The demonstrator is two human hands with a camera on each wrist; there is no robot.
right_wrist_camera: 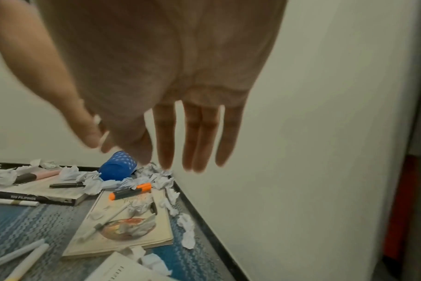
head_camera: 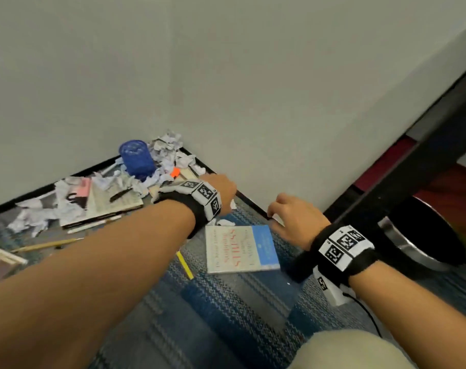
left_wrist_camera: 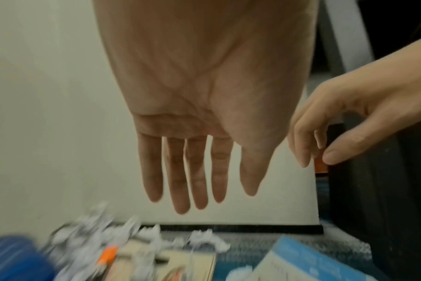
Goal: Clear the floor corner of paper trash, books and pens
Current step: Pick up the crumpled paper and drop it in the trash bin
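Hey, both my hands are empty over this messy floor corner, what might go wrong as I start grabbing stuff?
Lifting the cream book first would probably spill the orange highlighter and the crumpled paper lying on it.
The blue cup lies on its side among paper balls, so a bump may roll it.
Small scraps along the baseboard are easy to miss.

Left wrist view blurs blue holder (left_wrist_camera: 14,256), crumpled paper (left_wrist_camera: 89,226).
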